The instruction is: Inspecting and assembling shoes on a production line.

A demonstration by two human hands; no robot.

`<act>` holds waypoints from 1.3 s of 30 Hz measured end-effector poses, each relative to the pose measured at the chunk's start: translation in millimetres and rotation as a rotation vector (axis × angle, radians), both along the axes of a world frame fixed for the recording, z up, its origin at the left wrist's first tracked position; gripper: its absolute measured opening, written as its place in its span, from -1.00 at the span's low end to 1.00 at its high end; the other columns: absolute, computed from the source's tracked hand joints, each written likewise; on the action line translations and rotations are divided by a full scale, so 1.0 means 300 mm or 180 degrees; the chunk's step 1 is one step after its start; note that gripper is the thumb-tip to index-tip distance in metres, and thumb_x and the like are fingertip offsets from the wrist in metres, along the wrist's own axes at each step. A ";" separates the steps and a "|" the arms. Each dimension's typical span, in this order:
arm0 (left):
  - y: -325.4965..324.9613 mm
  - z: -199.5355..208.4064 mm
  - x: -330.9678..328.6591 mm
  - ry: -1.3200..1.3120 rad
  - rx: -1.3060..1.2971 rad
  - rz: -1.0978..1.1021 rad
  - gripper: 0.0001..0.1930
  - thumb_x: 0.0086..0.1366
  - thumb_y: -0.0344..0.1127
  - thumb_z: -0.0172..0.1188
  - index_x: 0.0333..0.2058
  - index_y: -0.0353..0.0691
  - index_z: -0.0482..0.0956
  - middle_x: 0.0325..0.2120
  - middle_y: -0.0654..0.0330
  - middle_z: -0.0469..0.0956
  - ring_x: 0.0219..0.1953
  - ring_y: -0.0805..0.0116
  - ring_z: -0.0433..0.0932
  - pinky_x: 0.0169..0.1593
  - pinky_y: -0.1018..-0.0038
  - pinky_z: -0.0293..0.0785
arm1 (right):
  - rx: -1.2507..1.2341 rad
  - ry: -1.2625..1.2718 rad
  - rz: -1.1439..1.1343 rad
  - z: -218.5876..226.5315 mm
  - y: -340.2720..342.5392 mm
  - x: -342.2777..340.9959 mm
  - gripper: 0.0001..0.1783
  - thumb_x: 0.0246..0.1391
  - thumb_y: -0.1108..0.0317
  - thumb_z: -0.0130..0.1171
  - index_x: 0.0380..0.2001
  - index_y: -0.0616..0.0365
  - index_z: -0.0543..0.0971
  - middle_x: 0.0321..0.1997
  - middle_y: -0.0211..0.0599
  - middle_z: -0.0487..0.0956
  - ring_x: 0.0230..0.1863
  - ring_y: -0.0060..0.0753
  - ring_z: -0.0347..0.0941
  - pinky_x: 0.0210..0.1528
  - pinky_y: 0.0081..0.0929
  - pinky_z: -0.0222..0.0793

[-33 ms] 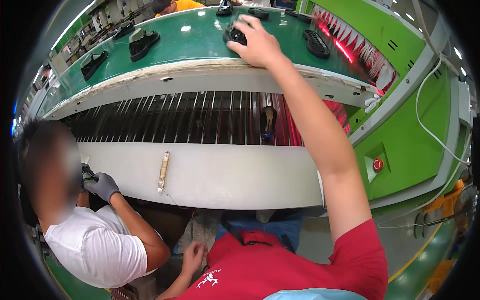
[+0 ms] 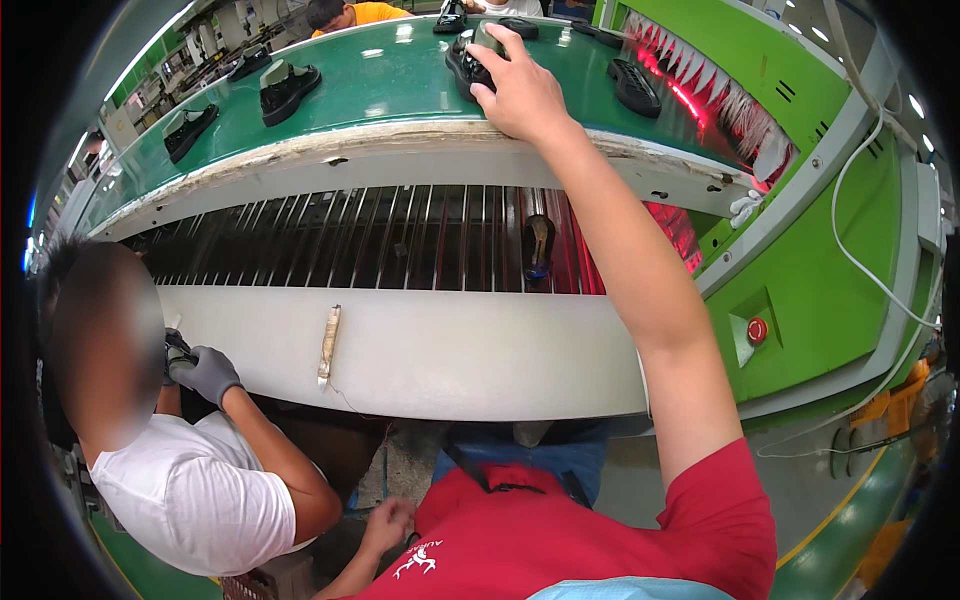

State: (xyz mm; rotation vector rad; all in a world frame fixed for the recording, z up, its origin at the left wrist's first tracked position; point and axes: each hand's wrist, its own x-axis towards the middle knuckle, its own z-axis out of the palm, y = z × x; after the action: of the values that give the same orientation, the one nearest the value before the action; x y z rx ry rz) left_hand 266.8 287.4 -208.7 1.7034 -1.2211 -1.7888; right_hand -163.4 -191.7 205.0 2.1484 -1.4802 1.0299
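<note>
The right hand (image 2: pixel 520 88) reaches far out over the green belt (image 2: pixel 390 85). It is on a dark shoe (image 2: pixel 463 68) with a grey-green top, near the front edge of the belt. The fingers are bent and spread apart over the shoe, with the thumb down low on the near side. I cannot tell if they squeeze it. The left hand (image 2: pixel 390 520) is low down, next to the red shirt (image 2: pixel 560 530). Its fingers look a bit curled, but it is too small to tell if they pinch anything.

More shoes sit on the belt. One grey and black shoe (image 2: pixel 288 90) is on the left, and another one (image 2: pixel 189 132) is further left. On the right, a black sole (image 2: pixel 634 88) lies near the white strips (image 2: pixel 695 70) of the big green machine (image 2: pixel 820 290). Red light shines by the strips. A red button (image 2: pixel 757 330) is on the side of the machine.

Under the belt there are shiny rollers (image 2: pixel 420 235), with one dark shoe part (image 2: pixel 538 245) on them. Closer in is a white table (image 2: pixel 480 360), with a wrapped tool (image 2: pixel 328 345) lying on it. On the left, a person in a white shirt (image 2: pixel 195 490) wears grey gloves (image 2: pixel 207 375) and holds something dark (image 2: pixel 178 352)
</note>
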 end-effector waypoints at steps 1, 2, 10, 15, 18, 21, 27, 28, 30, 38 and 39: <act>0.077 -0.060 0.066 0.0070 0.0428 -0.0472 -0.63 0.46 -0.28 0.37 0.16 -0.28 0.65 -0.11 0.10 0.76 -0.12 0.34 0.74 -0.01 0.34 0.66 | 0.0045 -0.0150 0.0079 -0.008 0.011 0.008 -0.34 0.29 0.19 0.32 0.45 -0.06 0.49 0.65 -0.29 0.25 0.31 0.07 0.59 0.34 0.05 0.56; 0.101 -0.077 0.107 0.0107 0.0829 -0.0950 -0.58 0.44 -0.18 0.42 0.16 -0.26 0.66 -0.07 0.06 0.78 -0.05 0.26 0.76 0.04 0.27 0.66 | 0.0002 -0.0171 0.0074 0.002 0.024 -0.010 -0.34 0.29 0.19 0.32 0.45 -0.06 0.49 0.65 -0.29 0.25 0.31 0.07 0.59 0.34 0.05 0.56; 0.050 -0.134 0.370 -0.0930 0.0381 -0.0742 -0.57 0.40 -0.12 0.42 0.12 -0.21 0.65 -0.03 0.11 0.77 0.05 0.25 0.69 0.11 0.15 0.58 | 0.0857 -0.1805 0.2278 -0.288 0.619 0.001 -0.69 0.25 0.50 0.38 0.05 0.17 0.71 -0.02 -0.17 0.71 -0.08 -0.19 0.69 0.06 -0.32 0.61; -0.074 -0.141 0.481 -0.1683 0.0012 -0.0691 -0.57 0.37 -0.08 0.42 0.09 -0.17 0.65 -0.01 0.15 0.76 0.12 0.24 0.64 0.16 0.06 0.53 | 0.4474 -0.1268 0.1844 -0.833 1.206 -0.239 -0.74 0.41 0.33 0.25 0.08 0.15 0.67 -0.14 -0.25 0.73 -0.10 -0.31 0.70 0.03 -0.28 0.63; -0.196 -0.115 0.527 -0.2122 -0.0229 -0.0725 -0.57 0.35 -0.05 0.42 0.08 -0.15 0.64 0.00 0.17 0.75 0.17 0.24 0.62 0.19 0.00 0.50 | 0.5159 -0.1196 0.1497 -1.280 1.695 -0.460 -0.72 0.41 0.27 0.19 0.06 0.17 0.67 -0.15 -0.21 0.73 -0.15 -0.29 0.67 0.06 -0.29 0.61; -0.278 -0.074 0.572 -0.2561 -0.0380 -0.0690 -0.56 0.33 -0.03 0.42 0.06 -0.13 0.64 0.02 0.19 0.75 0.21 0.24 0.59 0.22 -0.05 0.46 | 0.6314 -0.2823 0.0621 -1.592 2.184 -0.561 -0.70 0.42 0.18 0.25 0.05 0.12 0.65 -0.08 -0.35 0.76 0.00 -0.41 0.69 0.00 -0.34 0.64; -0.619 0.018 0.635 -0.3589 -0.1023 -0.0604 -0.56 0.30 0.02 0.42 0.03 -0.08 0.64 0.04 0.23 0.74 0.30 0.23 0.53 0.28 -0.16 0.40 | 0.6734 -0.4543 -0.0778 -1.168 2.068 -0.318 -0.65 0.43 0.14 0.25 0.12 0.10 0.63 -0.08 -0.33 0.76 -0.09 -0.42 0.72 -0.06 -0.34 0.68; -0.680 0.044 0.640 -0.3746 -0.1124 -0.0595 -0.56 0.29 0.03 0.42 0.03 -0.08 0.64 0.05 0.24 0.74 0.31 0.23 0.52 0.29 -0.18 0.39 | 0.6739 -0.4522 -0.0772 -1.172 2.066 -0.317 -0.65 0.43 0.15 0.24 0.12 0.10 0.63 -0.07 -0.33 0.76 -0.09 -0.41 0.72 -0.06 -0.34 0.68; -0.815 0.101 0.663 -0.4080 -0.1326 -0.0563 -0.55 0.28 0.05 0.42 0.01 -0.06 0.63 0.06 0.25 0.74 0.34 0.22 0.50 0.31 -0.21 0.36 | 0.6761 -0.4478 -0.0730 -1.191 2.064 -0.308 -0.65 0.43 0.15 0.24 0.12 0.10 0.63 -0.07 -0.33 0.76 -0.09 -0.41 0.73 -0.06 -0.34 0.68; -1.384 0.383 0.947 -0.5581 -0.2038 -0.0189 -0.55 0.24 0.12 0.43 -0.03 0.00 0.63 0.10 0.31 0.72 0.46 0.21 0.43 0.38 -0.36 0.28 | 0.6957 -0.4051 -0.0284 -1.253 1.995 -0.339 -0.65 0.43 0.16 0.23 0.13 0.11 0.64 -0.06 -0.31 0.76 -0.08 -0.39 0.73 -0.04 -0.34 0.68; -1.352 0.284 0.869 -0.5448 -0.2048 -0.0241 -0.55 0.24 0.12 0.43 -0.03 0.00 0.63 0.10 0.31 0.72 0.46 0.21 0.43 0.38 -0.36 0.28 | 0.6936 -0.4026 -0.0458 -1.249 2.001 -0.342 -0.65 0.43 0.16 0.23 0.13 0.11 0.64 -0.06 -0.31 0.76 -0.08 -0.39 0.73 -0.04 -0.34 0.68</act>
State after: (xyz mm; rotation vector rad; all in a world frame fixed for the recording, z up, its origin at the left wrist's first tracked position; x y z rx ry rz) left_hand 527.4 -118.3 -123.6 2.5261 -1.9727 0.5744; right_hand -266.1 408.5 -169.7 1.3813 -4.7898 0.2784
